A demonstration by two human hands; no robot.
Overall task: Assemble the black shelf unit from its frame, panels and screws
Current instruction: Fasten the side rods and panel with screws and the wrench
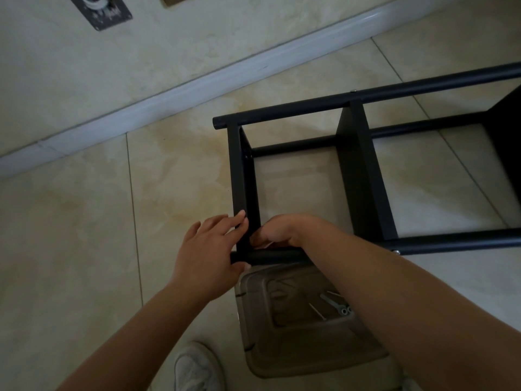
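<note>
I see the black shelf (363, 176) lying on its side on the tile floor (84, 221), near the wall (141, 52). My left hand (208, 249) lies on its end panel (244, 187), fingers straight and a little apart, thumb under the near tube (270, 256). My right hand (277, 231) is curled at that corner; I cannot tell what it holds. My right arm blocks part of a clear tray (296, 334) with screws (334, 303). A white shoe (194, 368) is beside the tray.

Your forearms (135, 328) are bare, no sleeves or wristwear, and you're wearing a white sneaker (197, 368).
</note>
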